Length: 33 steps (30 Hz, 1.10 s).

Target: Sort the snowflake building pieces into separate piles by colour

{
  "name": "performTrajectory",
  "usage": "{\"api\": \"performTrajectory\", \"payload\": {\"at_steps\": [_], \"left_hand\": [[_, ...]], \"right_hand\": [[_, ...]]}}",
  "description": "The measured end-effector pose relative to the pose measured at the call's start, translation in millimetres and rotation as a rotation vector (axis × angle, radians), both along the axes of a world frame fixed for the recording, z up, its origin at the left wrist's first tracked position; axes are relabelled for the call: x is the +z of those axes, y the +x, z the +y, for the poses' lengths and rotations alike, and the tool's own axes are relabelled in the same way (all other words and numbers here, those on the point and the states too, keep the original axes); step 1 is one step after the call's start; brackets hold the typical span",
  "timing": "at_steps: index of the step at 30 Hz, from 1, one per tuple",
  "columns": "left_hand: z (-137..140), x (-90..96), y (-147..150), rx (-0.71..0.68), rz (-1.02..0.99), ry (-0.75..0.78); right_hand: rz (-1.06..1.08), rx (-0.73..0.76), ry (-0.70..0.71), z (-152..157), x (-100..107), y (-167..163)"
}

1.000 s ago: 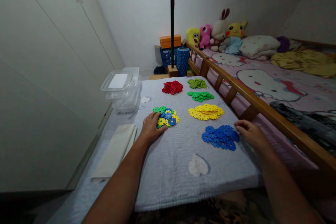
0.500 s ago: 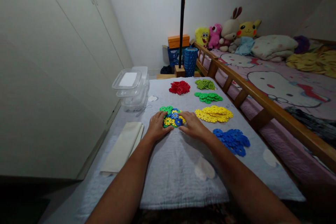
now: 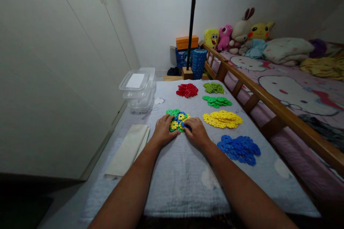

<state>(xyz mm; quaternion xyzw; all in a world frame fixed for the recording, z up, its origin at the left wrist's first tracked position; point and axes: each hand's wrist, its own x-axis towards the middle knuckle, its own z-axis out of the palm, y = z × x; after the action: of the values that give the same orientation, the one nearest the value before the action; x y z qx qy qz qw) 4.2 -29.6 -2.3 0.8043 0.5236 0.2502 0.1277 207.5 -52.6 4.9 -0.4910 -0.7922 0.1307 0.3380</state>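
A mixed cluster of green, yellow and blue snowflake discs (image 3: pixel 174 125) lies on the cloth between my hands. My left hand (image 3: pixel 163 130) rests against the cluster's left side, its fingers curved over the edge and the thumb apart. At the right side, my right hand (image 3: pixel 197 132) pinches a blue snowflake disc (image 3: pixel 183 124) at the cluster's edge; the fingertips partly hide it. To the right are separate piles of yellow discs (image 3: pixel 223 119), blue discs (image 3: pixel 239 148), green discs (image 3: pixel 217 101) and olive-green discs (image 3: pixel 213 87). Red discs (image 3: pixel 187 90) are heaped farther back.
Stacked clear plastic boxes (image 3: pixel 138 91) stand at the table's back left, with a folded cream cloth (image 3: pixel 129 150) nearer me. A wooden bed rail (image 3: pixel 255 100) runs along the right side. Behind the table rises a black pole (image 3: pixel 191 25) on a wooden base.
My right hand has drawn in its fingers and closed on a blue disc. A yellow disc now shows where blue ones lay on the cluster. The view has shifted slightly left.
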Motion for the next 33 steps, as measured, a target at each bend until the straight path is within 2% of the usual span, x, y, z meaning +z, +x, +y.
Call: {"api": "performTrajectory", "payload": {"at_steps": [14,22,25,27,31,33], "left_hand": [[1,-0.2,0,-0.001,0.011,0.003],[1,-0.6,0,0.008,0.002,0.004],[1,-0.4,0,0.010,0.010,-0.008],[1,0.0,0,0.008,0.015,-0.014],[0,0.1,0,0.004,0.013,-0.008],[1,-0.2,0,0.004,0.009,-0.005]], "right_hand": [[0.322,-0.169,-0.012,1,6,6],[0.614,-0.193,-0.243,10,-4,2],[0.689,-0.206,-0.286,18,-6,0],[0.645,-0.230,-0.252,22,-5,0],[0.419,-0.278,-0.035,21,-3,3],[0.373,-0.291,0.026,19,-1,3]]}}
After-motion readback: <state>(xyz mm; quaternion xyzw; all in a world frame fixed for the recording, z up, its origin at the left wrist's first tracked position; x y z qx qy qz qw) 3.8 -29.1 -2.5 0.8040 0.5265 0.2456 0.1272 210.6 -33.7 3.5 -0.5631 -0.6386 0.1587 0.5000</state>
